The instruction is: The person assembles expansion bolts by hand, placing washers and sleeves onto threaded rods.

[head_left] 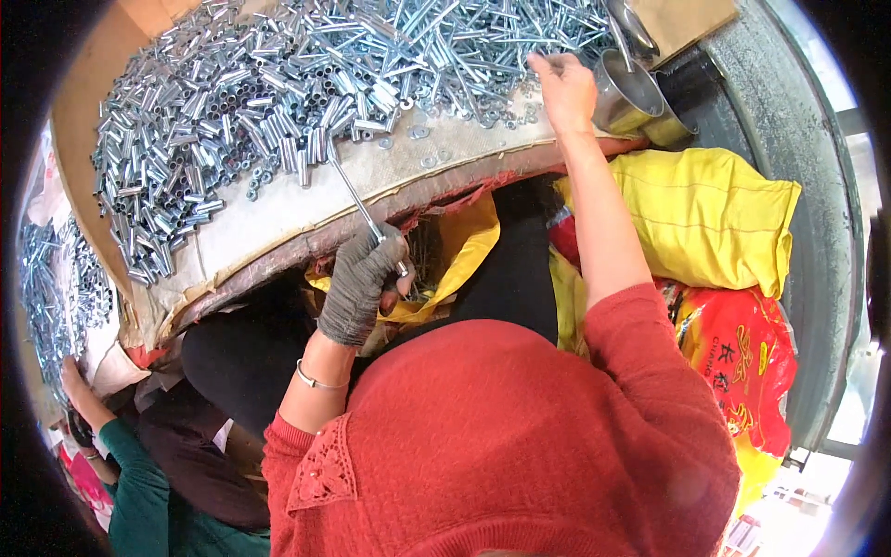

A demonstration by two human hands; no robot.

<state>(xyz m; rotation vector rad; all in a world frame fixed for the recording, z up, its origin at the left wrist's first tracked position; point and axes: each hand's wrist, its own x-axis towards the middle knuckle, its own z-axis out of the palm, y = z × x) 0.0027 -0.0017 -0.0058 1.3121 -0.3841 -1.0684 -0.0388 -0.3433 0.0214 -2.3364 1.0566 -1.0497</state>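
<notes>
My left hand (362, 283), in a grey fingerless glove, is closed around a long thin metal bolt (357, 197) over the near edge of the work table. The bolt slants up and away, its far end close to the metal sleeves (302, 158) lying on the cloth. My bare right hand (568, 93) reaches to the right end of the pile, thumb and fingers pinched together among the long bolts (464, 70). Whatever it holds is too small to make out. Several loose washers (422, 133) and small nuts (260, 176) lie along the pile's near side.
Metal cups (631, 93) stand right of my right hand, a scoop-like tool (633, 28) above them. A yellow sack (705, 218) and a red bag (742, 357) lie to the right. At the far left, a co-worker's hand (74, 381) touches another metal pile (56, 288).
</notes>
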